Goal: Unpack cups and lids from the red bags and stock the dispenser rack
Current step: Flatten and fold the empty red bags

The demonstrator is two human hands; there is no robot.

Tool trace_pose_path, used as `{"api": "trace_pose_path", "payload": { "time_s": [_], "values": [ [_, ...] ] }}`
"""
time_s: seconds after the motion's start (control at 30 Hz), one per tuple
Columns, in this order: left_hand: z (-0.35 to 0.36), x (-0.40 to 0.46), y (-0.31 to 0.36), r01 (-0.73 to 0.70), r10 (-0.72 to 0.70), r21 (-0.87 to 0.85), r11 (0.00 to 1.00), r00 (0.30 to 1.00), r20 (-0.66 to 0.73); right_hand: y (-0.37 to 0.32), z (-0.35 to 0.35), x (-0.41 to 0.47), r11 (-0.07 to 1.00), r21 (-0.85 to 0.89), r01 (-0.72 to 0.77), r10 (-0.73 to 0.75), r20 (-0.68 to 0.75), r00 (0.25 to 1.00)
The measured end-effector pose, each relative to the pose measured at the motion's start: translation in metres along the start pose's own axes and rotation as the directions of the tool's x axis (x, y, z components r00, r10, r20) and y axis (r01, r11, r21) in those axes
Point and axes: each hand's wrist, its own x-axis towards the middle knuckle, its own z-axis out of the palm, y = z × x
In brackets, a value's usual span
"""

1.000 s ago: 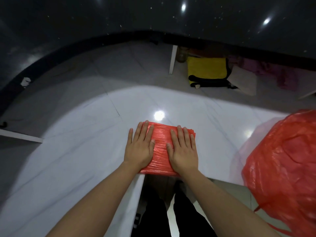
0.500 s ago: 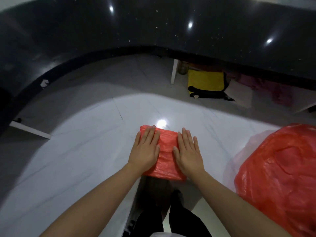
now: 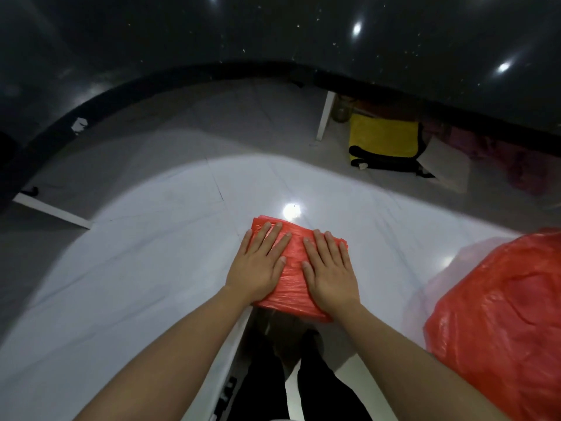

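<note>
Since 0.5 s ago not much has shifted: both hands stay flat on the folded red bag, fingers a touch more spread, and my head has tipped so the black counter fills more of the top of view.

Around me: white tabletop (image 3: 145, 268), glossy, w/ a bright lamp glare just past the bag. Black speckled counter (image 3: 273, 31) curves round the far side. Under it, far right, a yellow cloth w/ black trim (image 3: 384, 138), a white upright leg (image 3: 325, 117) beside it, a flat pale board (image 3: 446, 165) leaning next to the cloth. Low right, a 2nd red bag (image 3: 501, 323), full and bulging, well apart from my hands, partly cut off by the frame edge. Nothing sits between my hands and the folded bag. My dark trousers (image 3: 303, 375) show below the table edge.

Folded red bag (image 3: 293, 268): thin crinkled plastic, pressed into a flat rectangle, lying at the near edge of the tabletop, its near end hanging slightly over the edge. Contents, if any, can't tell.

Left hand (image 3: 258, 265): palm down, fingers straight & slightly fanned, pressing the bag's left half; gripping nothing. Right hand (image 3: 329, 268): same, palm flat on the right half, fingers straight, close together, thumb near the left thumb. The 2 hands lie side by side, thumbs nearly meeting over the bag's middle.
</note>
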Motion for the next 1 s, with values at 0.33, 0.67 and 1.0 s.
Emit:
{"api": "trace_pose_path", "payload": {
  "time_s": [0.33, 0.67, 1.0],
  "values": [
    [-0.041, -0.002, -0.028, -0.055, 0.095, -0.156, 0.986, 0.959, 0.267, -0.001, -0.030, 0.005, 0.998, 0.068, 0.017, -0.026, 0.132, 0.991],
    [-0.055, -0.048, -0.037, 0.233, -0.252, 0.211, 0.949, 0.965, 0.069, -0.037, -0.024, -0.025, 0.862, -0.110, 0.495, -0.475, 0.165, 0.864],
    [-0.035, -0.126, -0.035, -0.034, 0.035, 0.022, 0.999, 0.997, -0.073, -0.023, -0.038, -0.024, 0.795, -0.158, 0.586, -0.579, 0.093, 0.810]
  ]
}}
